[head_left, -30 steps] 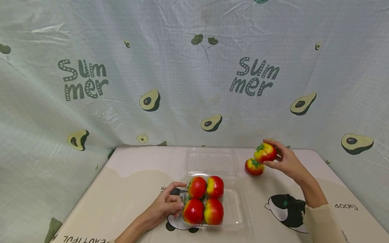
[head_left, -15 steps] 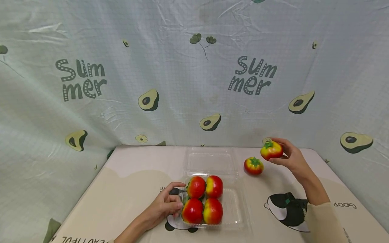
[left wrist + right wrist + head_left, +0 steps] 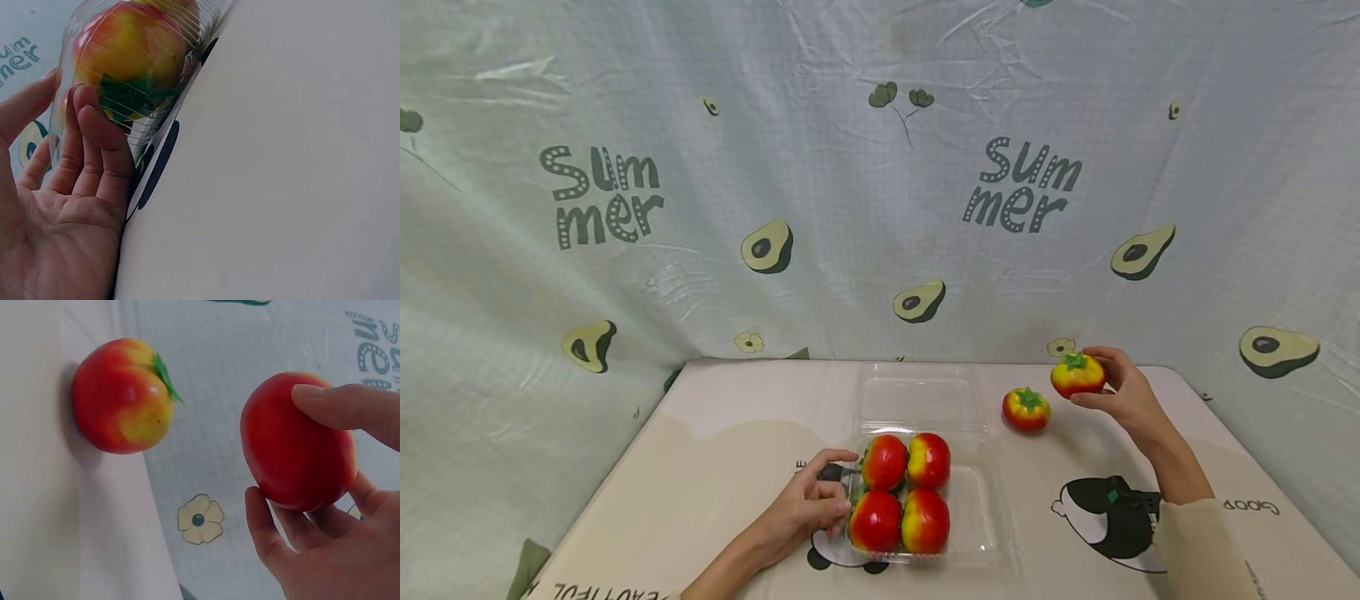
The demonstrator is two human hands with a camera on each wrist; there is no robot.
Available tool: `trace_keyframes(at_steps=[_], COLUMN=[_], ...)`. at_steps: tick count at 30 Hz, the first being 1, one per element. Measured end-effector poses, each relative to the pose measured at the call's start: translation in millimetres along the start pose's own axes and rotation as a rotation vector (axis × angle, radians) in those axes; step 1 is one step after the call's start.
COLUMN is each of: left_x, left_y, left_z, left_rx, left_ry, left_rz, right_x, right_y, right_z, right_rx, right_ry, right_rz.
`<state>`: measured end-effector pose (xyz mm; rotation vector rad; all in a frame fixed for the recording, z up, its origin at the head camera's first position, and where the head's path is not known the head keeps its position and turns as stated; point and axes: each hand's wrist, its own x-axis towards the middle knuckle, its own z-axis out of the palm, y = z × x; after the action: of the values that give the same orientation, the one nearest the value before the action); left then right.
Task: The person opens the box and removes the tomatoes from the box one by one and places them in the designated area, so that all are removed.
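Note:
My right hand (image 3: 1131, 400) holds a red-and-yellow persimmon (image 3: 1077, 377) with a green leafy cap above the table's back right, thumb on one side and fingers on the other. In the right wrist view the thumb lies across the red skin of this persimmon (image 3: 297, 444). A second persimmon (image 3: 1026, 410) sits on the table just left of it. My left hand (image 3: 808, 504) rests its loosely bent fingers against the left side of a clear plastic clamshell box (image 3: 988, 508). Several persimmons (image 3: 876, 521) fill the box's left and middle parts; its right part holds none.
The box's clear lid (image 3: 921, 400) lies folded back toward the rear of the table. A pale printed cloth (image 3: 835, 167) with avocados hangs behind the table (image 3: 722, 450), whose light cover has cartoon drawings.
My right hand has moved to the right with its persimmon, away from the one on the table, and has tilted it more upright. The left hand and the box have stayed put.

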<state>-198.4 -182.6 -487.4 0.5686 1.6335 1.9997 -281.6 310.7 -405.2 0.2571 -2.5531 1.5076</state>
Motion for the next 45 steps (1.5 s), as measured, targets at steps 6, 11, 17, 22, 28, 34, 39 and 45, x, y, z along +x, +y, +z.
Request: trace_keyframes(at_steps=[6,11,17,22,28,34,39,45], left_x=[1.5,1.4,0.8,1.1,1.0,1.1,1.0,1.4], left_y=[1.6,1.4,0.3,-0.3,-0.8,-0.7,-0.9,-1.0], left_z=[0.4,0.4,0.1,-0.5,-0.6,-0.5,-0.5,-0.5], left_rx=[0.000,-0.001,-0.006,-0.005,-0.006,0.000,0.005,0.009], left_ry=[0.002,0.001,0.000,-0.003,-0.007,-0.003,0.000,0.001], left_rz=[-0.004,-0.004,0.000,0.004,0.001,-0.003,-0.005,-0.003], right_x=[2.5,3.1,5.5,6.8,6.5,6.0,6.9,7.5], right_y=[6.0,10.9,19.6,26.8,33.1,36.7,43.3,46.6], right_z=[-1.9,-1.5,0.3,1.8,3.8,6.1,8.2,10.4], right_rx=[-0.033,-0.037,-0.037,-0.027,-0.025,-0.059,-0.075,-0.065], right_ry=[0.011,0.014,0.025,0.031,0.026,0.010,0.001,0.001], right_rz=[0.044,0.094,0.112,0.134,0.165,0.161,0.160,0.177])
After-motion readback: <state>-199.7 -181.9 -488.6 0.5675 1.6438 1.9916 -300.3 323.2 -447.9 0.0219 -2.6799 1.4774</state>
